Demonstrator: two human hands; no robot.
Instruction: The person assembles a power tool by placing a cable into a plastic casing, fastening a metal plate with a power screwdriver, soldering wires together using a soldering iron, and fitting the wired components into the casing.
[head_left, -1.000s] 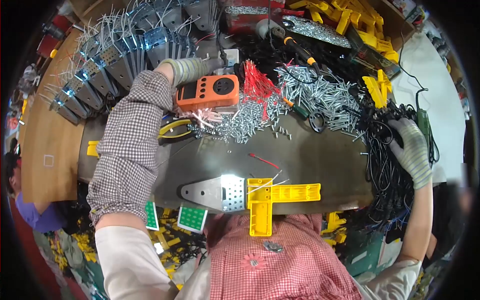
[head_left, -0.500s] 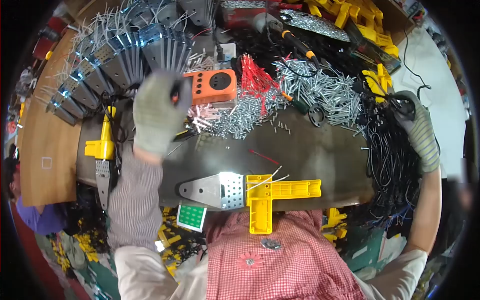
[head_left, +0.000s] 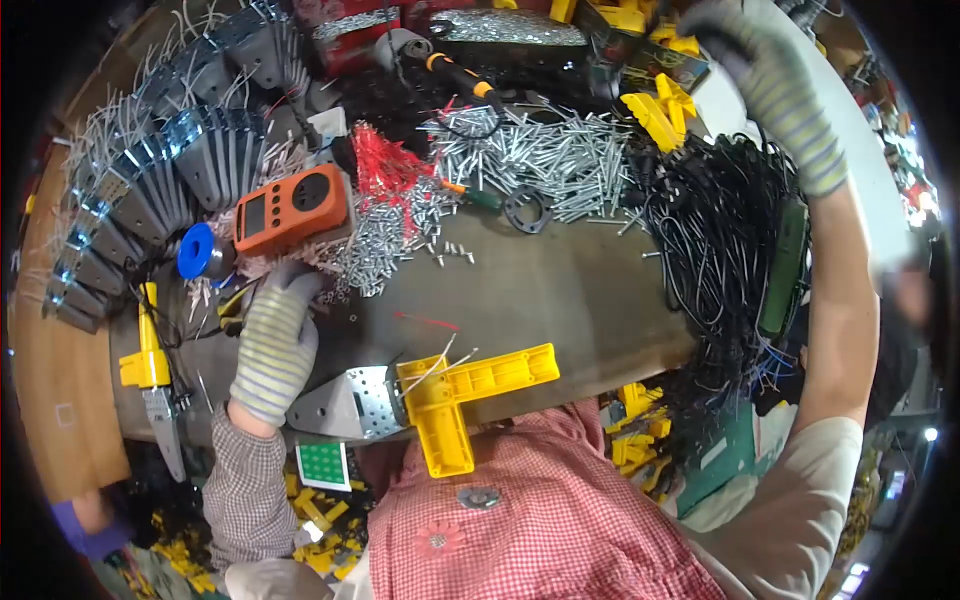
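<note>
My gloved left hand (head_left: 272,350) rests at the left of the workbench, beside pliers with yellow-black handles (head_left: 232,305). Its fingers are bent together at the edge of the small metal parts; anything between them is hidden. Up at the top right, my gloved right hand (head_left: 775,90) is closed on a black cable, its fingertips smeared by motion. In front of me lies a yellow plastic T-shaped handle half (head_left: 480,382) joined to a perforated grey metal plate (head_left: 352,404). Two pale wires (head_left: 440,370) cross the handle.
An orange meter (head_left: 290,212) stands behind my left hand, with a blue spool (head_left: 198,251) beside it. Long screws (head_left: 560,160), red-tipped pieces (head_left: 385,165) and a black cable bundle (head_left: 715,240) cover the back and right. Metal plates (head_left: 205,150) stand in rows at left.
My left hand has come down from in front of the meter to the bench. My right hand has risen from the cable bundle toward the top edge. The view has shifted and turned.
</note>
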